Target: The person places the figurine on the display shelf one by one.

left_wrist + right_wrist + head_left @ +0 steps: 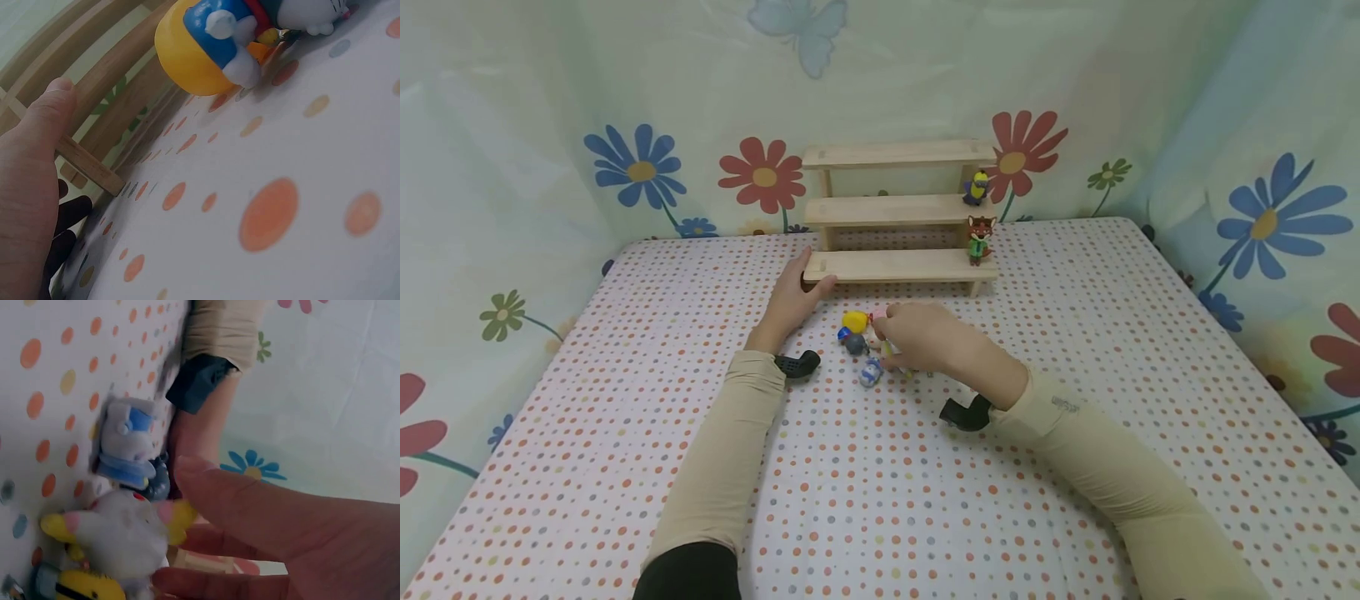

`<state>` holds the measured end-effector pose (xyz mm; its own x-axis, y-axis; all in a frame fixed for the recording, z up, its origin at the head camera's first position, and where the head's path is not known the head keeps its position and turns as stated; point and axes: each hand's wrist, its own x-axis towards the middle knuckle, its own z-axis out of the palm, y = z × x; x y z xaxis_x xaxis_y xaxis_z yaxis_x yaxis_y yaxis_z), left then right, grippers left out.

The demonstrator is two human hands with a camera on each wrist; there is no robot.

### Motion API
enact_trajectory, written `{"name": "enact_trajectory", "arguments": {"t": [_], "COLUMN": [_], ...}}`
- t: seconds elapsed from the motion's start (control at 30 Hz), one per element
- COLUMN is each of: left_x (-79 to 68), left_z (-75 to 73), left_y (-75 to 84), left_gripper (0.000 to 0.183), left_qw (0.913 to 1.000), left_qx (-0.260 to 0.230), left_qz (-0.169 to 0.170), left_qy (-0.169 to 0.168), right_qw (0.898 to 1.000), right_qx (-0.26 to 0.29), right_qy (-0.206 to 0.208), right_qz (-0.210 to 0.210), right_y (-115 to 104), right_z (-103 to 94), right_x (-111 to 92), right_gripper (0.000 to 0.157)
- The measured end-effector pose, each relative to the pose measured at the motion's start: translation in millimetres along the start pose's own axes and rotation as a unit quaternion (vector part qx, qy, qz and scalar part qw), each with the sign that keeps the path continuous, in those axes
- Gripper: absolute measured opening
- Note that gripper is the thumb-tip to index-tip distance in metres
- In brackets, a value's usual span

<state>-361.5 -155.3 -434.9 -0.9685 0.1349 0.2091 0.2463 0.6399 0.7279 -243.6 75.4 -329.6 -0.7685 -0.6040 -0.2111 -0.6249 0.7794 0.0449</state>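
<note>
My left hand [792, 293] grips the left end of a three-step wooden display shelf [895, 265], its thumb [53, 103] lying along the bottom step. Over a small cluster of toy figurines, my right hand [925, 335] reaches down. Its thumb and fingers pinch a white figurine with yellow-tipped ears [128, 528]. Close by lie a blue-and-white figurine [871, 372], a dark grey figurine [855, 343] and a yellow one [854, 321]. The right hand covers part of the cluster in the head view.
A fox figurine [980, 240] stands at the right end of the bottom step. Above it, a yellow-and-dark figurine [977, 188] stands on the middle step. Dotted cloth [865, 500] covers the table, and a flowered backdrop [685, 83] hangs behind and beside it.
</note>
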Motion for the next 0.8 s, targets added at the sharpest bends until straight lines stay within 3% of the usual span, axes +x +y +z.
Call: {"name": "enact_trajectory", "arguments": {"t": [0.3, 0.6, 0.8], "left_x": [0.0, 0.1, 0.7], "left_z": [-0.1, -0.2, -0.2], "left_y": [0.3, 1.2, 1.0], "left_gripper": [0.093, 0.093, 0.094], "left_qw": [1.0000, 1.0000, 1.0000], "left_qx": [-0.004, -0.006, -0.004], "left_qz": [0.001, -0.002, -0.002], "left_qy": [-0.001, -0.001, 0.001], "right_qw": [0.994, 0.989, 0.992], "right_qx": [-0.105, -0.138, -0.116], "right_qy": [0.017, 0.046, 0.043], "right_qz": [0.027, 0.019, 0.015], "right_y": [-14.6, -18.5, -13.2], "right_z": [14.5, 20.5, 13.8], "right_x": [3.9, 3.7, 3.0], "right_gripper": [0.055, 0.039, 0.042]}}
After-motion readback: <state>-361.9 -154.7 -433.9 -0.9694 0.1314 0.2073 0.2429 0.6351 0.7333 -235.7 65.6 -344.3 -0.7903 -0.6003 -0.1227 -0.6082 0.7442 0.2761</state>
